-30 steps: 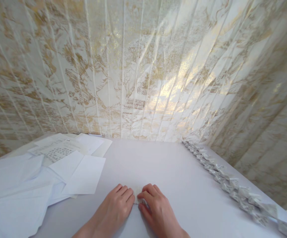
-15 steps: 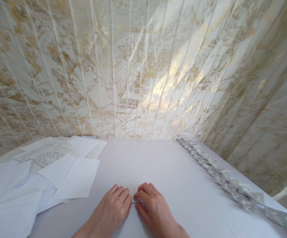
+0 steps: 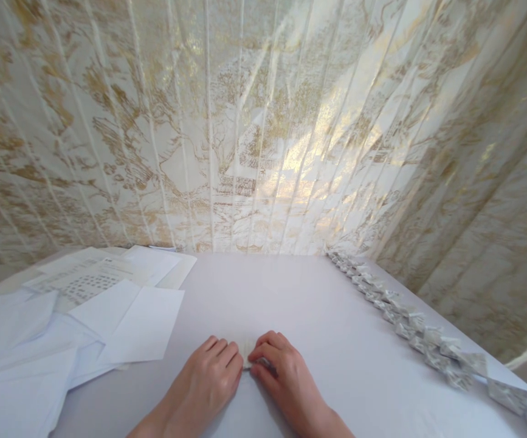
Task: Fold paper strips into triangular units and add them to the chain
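Between my two hands, low in the middle of the head view, lies a small folded piece of printed paper (image 3: 247, 362) on the white table. Only a narrow strip of it shows; the rest is under my fingers. My left hand (image 3: 213, 377) is closed, its curled fingers pressing the paper's left side. From the right, my right hand (image 3: 281, 374) pinches the other side with thumb and forefinger. Both hands rest close to the tabletop, a small gap apart.
Loose white sheets (image 3: 144, 325) and a printed sheet (image 3: 92, 283) are heaped at the left. Along the right edge of the white table (image 3: 263, 286) runs a long row of small folded paper pieces (image 3: 427, 340). A patterned curtain (image 3: 227, 134) hangs behind and to the right.
My right fingers have shifted slightly on the folded paper, with thumb and forefinger closer together. The whole view has moved a little. My left hand keeps its hold.
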The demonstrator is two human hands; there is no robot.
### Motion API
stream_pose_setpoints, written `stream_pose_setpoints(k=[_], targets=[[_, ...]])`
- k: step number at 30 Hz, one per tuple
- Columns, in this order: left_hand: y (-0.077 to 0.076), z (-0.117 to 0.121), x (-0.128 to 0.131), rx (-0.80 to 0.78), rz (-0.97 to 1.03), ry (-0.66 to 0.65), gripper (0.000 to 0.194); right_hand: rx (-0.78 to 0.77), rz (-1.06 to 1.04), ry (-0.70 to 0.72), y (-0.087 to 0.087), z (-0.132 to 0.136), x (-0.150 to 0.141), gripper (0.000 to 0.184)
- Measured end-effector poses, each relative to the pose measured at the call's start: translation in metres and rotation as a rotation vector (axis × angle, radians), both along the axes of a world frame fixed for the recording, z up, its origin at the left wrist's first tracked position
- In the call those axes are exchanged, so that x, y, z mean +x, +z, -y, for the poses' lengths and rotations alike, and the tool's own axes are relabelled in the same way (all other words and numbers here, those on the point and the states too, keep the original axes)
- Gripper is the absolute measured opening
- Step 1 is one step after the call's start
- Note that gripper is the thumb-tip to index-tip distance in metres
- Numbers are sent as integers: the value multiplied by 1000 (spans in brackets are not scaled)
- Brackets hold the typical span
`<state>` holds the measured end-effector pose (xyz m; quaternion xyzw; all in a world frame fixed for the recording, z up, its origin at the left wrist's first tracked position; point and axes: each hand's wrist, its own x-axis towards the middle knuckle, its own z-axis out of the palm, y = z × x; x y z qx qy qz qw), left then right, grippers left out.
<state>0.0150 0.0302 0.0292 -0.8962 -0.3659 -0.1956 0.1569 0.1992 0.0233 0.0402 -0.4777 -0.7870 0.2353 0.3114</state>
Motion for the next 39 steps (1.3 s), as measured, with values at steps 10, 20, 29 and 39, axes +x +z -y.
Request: stream_pose_setpoints(k=[10, 20, 29, 39], targets=[[9, 1, -4, -188, 82, 39, 16, -65, -88, -15, 1, -2, 1, 25], [9, -3, -12, -364, 190, 5, 17, -16, -64, -2, 4, 0, 0, 24], [6, -5, -10, -355, 217, -4, 20, 261, 323, 13, 1, -3, -5, 15], [2, 0, -3, -43, 126, -9, 32, 392, 478, 23, -7, -3, -14, 17]])
